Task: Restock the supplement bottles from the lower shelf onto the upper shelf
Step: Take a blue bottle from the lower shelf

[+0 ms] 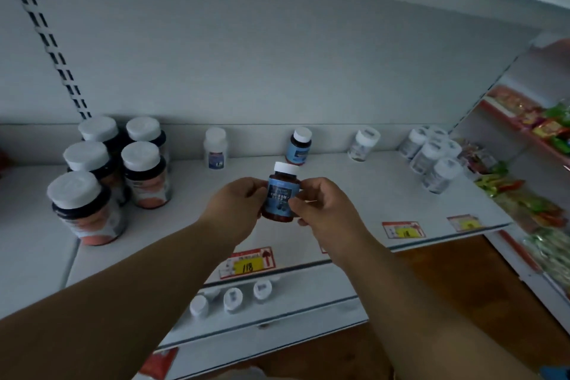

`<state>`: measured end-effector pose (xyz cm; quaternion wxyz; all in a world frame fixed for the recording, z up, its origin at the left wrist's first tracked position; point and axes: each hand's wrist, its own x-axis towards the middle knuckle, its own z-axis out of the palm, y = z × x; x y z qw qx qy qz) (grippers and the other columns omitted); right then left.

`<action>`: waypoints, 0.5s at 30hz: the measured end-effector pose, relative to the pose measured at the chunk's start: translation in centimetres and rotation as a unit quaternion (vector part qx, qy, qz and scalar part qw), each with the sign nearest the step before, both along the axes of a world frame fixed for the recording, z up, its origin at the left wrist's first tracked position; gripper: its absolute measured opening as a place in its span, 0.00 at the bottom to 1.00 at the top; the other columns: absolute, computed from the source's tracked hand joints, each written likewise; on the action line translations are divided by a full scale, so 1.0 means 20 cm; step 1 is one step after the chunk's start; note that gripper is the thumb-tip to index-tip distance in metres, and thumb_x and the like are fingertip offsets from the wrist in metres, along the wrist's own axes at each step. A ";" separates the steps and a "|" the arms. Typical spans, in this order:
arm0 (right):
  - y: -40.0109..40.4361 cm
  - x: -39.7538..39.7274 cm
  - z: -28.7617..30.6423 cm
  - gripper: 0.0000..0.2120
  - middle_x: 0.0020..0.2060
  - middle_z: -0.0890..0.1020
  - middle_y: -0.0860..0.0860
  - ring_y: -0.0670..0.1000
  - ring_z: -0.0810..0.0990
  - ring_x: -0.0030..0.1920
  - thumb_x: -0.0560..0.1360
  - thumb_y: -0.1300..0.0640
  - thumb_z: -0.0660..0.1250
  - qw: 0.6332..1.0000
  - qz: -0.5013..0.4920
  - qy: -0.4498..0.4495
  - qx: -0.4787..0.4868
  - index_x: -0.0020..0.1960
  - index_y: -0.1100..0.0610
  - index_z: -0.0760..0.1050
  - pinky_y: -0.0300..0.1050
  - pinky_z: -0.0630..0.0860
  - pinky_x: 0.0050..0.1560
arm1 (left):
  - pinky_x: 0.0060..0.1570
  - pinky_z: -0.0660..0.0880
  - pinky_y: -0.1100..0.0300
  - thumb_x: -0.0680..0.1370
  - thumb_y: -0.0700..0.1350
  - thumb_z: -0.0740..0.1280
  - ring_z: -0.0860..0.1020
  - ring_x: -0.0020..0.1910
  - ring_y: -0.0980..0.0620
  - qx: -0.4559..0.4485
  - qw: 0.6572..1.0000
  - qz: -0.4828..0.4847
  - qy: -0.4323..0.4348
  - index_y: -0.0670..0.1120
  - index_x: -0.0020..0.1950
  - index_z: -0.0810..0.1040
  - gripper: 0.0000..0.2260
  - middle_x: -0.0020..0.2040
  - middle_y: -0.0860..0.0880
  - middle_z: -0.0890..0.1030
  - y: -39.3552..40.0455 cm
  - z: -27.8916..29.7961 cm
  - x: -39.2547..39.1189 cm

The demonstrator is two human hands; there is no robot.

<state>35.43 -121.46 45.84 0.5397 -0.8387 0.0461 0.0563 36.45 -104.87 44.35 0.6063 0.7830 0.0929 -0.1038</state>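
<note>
On the lower shelf (277,315), nearest the viewer, three white bottle caps (233,299) peek out from under the upper shelf's edge; the bottles' bodies are hidden and their labels cannot be read. At the bottom edge a red tag (160,362) is cut off.

Above the front of the upper shelf (354,194), both hands hold one blue-labelled supplement bottle (281,193) upright in the air, clear of the shelf surface. The left hand (236,210) curls its fingers around the bottle's left side; the right hand (320,207) pinches the right side with thumb and fingertips. The label print is too blurred to read.

Three price tags line the upper shelf's front edge: one reading 118 (246,264), a second (403,230) and a third (464,223) with unclear figures; a further one may be hidden by the right forearm.

To the left stand five large dark jars with white lids (142,176). Along the back are a white bottle (215,148), a second blue-labelled bottle (299,146) and a tilted clear bottle (364,143). At the right sits a cluster of pale bottles (431,154), about six, overlapping so the count is unsure. Farther right, colourful packets (530,203) blur together.
</note>
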 end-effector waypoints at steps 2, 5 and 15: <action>-0.12 0.09 -0.01 0.16 0.51 0.82 0.46 0.47 0.82 0.49 0.74 0.54 0.73 1.000 0.010 0.000 -0.015 0.59 0.50 0.73 0.46 0.80 0.51 | 0.46 0.78 0.57 0.83 0.46 0.62 0.80 0.45 0.52 0.034 0.999 0.002 -0.011 0.53 0.56 0.80 0.08 0.47 0.51 0.83 -0.12 0.02 0.07; -0.27 0.22 -0.05 0.20 0.54 0.82 0.47 0.45 0.82 0.49 0.73 0.54 0.75 0.999 0.024 -0.004 -0.024 0.60 0.52 0.72 0.39 0.78 0.47 | 0.47 0.79 0.56 0.82 0.44 0.62 0.81 0.46 0.50 0.074 0.997 -0.011 -0.010 0.51 0.58 0.81 0.09 0.48 0.51 0.82 -0.28 0.05 0.17; -0.48 0.56 -0.21 0.27 0.57 0.79 0.45 0.47 0.78 0.53 0.69 0.50 0.78 0.993 0.040 -0.032 -0.106 0.63 0.50 0.70 0.39 0.72 0.48 | 0.56 0.78 0.56 0.83 0.36 0.60 0.81 0.55 0.47 0.063 0.993 -0.079 0.053 0.51 0.56 0.79 0.12 0.54 0.45 0.82 -0.52 0.04 0.47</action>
